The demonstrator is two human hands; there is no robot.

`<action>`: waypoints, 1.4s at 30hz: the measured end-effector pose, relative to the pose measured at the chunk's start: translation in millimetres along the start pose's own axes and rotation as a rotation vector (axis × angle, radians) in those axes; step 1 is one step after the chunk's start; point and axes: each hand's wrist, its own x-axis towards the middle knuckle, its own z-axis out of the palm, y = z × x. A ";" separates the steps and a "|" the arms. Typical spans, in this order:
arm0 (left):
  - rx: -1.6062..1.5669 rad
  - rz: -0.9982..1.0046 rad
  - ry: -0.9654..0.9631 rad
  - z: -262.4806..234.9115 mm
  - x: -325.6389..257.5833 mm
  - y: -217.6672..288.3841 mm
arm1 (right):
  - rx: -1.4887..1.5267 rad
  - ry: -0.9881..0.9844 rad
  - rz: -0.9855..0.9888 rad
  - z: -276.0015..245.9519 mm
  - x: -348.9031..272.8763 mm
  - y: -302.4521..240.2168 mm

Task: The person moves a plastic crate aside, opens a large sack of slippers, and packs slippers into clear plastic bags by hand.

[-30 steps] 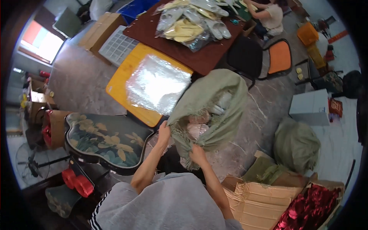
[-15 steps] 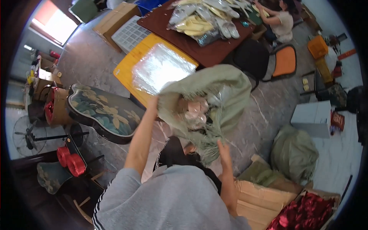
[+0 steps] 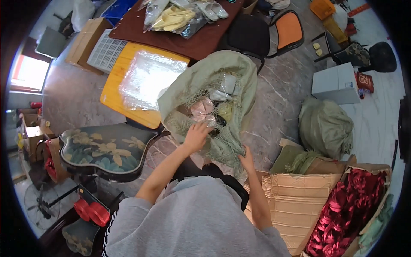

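A green woven sack [image 3: 177, 92] gapes open in front of me, its rim frayed into loose threads. Packages in clear wrap lie inside: pink ones [image 3: 202, 107], a whitish one [image 3: 229, 83], an olive one [image 3: 225, 112] and something black. My left hand [image 3: 197, 136] is at the near side of the mouth, fingers stretched out beside the lower pink package; whether they touch it I cannot tell. On the near right, my right hand [image 3: 247, 160] grips the frayed sack edge.
A yellow table [image 3: 113, 92] bears clear plastic sheets. Beyond it a brown table [image 3: 132, 28] holds bagged white and yellow slippers. A floral-topped stool [image 3: 107, 147] stands left, chairs [image 3: 246, 34] far right. Another full sack [image 3: 327, 128] and a carton of red fabric flowers [image 3: 342, 210] sit right.
My left hand has left the sack's left rim and moved to the near side of its mouth. The right hand stays on the edge. My view has shifted, and the other person is out of it.
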 end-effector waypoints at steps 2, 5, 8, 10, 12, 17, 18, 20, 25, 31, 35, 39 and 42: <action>0.122 -0.023 -0.323 38.5 -24.9 -18.3 | -0.257 -0.120 0.103 -5.7 4.9 17.7; 0.217 -0.228 -0.707 67.7 -52.5 -51.9 | -0.177 0.156 0.456 -23.3 -6.0 104.2; 0.097 -0.351 -0.688 75.7 -83.0 -74.9 | -0.505 0.145 0.605 -9.4 -16.1 94.9; 0.009 -0.410 -0.621 79.1 -100.3 -77.7 | -0.550 0.380 0.032 4.0 -8.3 53.9; -0.087 -0.506 -0.484 82.3 -115.2 -77.6 | -0.523 0.207 -0.281 25.7 19.9 -33.8; -0.214 -0.509 -0.414 69.0 -97.9 -66.2 | -0.522 -0.196 -0.203 93.9 80.9 -143.0; -0.229 -0.500 -0.398 64.1 -94.1 -64.3 | -0.619 -0.251 -0.156 106.5 93.2 -140.5; -0.261 -0.482 -0.355 62.8 -91.0 -62.1 | -0.733 -0.308 -0.102 120.8 112.1 -113.0; -0.369 -0.500 -0.272 58.3 -107.6 -67.0 | -0.791 -0.180 -0.005 118.9 107.5 -71.4; -0.501 -0.458 -0.338 75.4 -94.3 -65.2 | 0.035 -0.283 0.053 23.1 49.4 -109.1; -0.663 -0.539 -0.231 91.4 -82.1 -71.0 | 0.745 0.093 0.115 -84.1 41.3 -114.8; -0.698 -0.512 -0.315 86.6 -40.6 -62.9 | 1.177 0.719 0.264 -180.8 30.8 38.7; -0.611 -0.600 -0.276 86.7 -66.8 -79.1 | 0.370 0.604 0.895 -144.8 43.6 60.6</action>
